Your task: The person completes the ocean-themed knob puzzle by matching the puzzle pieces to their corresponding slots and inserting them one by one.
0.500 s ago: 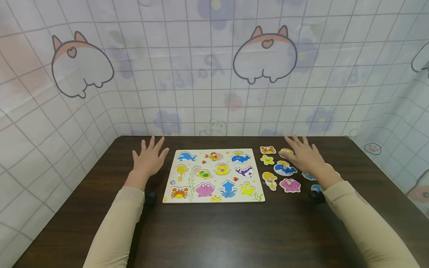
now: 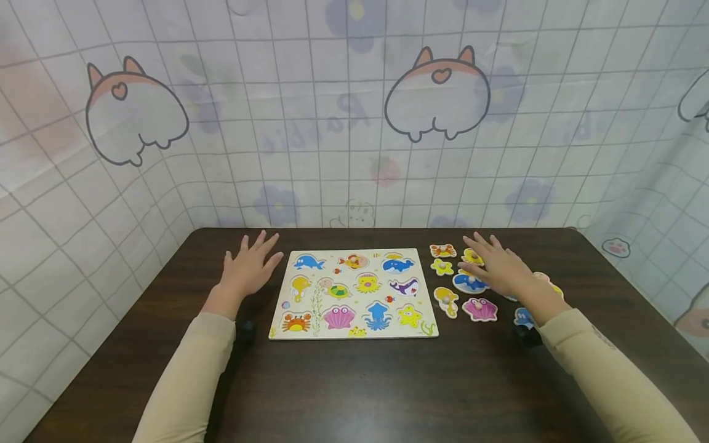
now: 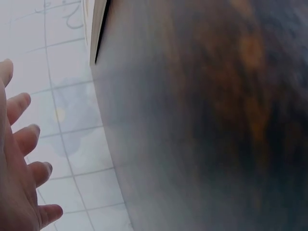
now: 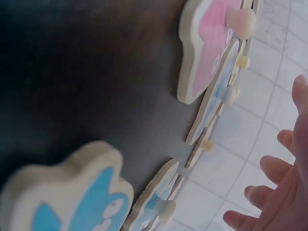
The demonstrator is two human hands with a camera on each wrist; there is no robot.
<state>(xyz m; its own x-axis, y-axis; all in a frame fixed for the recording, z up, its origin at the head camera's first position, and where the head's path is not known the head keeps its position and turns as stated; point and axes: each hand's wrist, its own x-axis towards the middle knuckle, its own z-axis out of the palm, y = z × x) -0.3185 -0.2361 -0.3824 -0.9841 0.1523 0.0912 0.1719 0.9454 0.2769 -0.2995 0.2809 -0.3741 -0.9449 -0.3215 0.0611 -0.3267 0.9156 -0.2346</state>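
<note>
Fingers spread, my left hand (image 2: 246,269) hovers over the table just left of a pale wooden puzzle board (image 2: 327,334) and holds nothing. The board bears sea-animal pictures. On its right lie loose knobbed pieces: a crab (image 2: 443,250), a yellow star (image 2: 442,267), a seahorse (image 2: 446,301), a pink shell (image 2: 480,309) and a blue whale (image 2: 468,282). My right hand (image 2: 501,271), also spread and holding nothing, is over these pieces and partly covers the whale. In the right wrist view the fingers (image 4: 274,168) stand apart from the knobs.
More pieces lie beneath and beside my right forearm, among them a blue one (image 2: 523,317). A dark wooden table (image 2: 354,387) carries everything. Behind it hangs a white gridded cloth (image 2: 310,166) with cartoon prints. A black wrist device (image 2: 245,332) shows under the left wrist.
My right hand has shifted slightly left and lower, uncovering the yellow piece at the back and covering part of the whale. The left hand has moved a little to the right.
</note>
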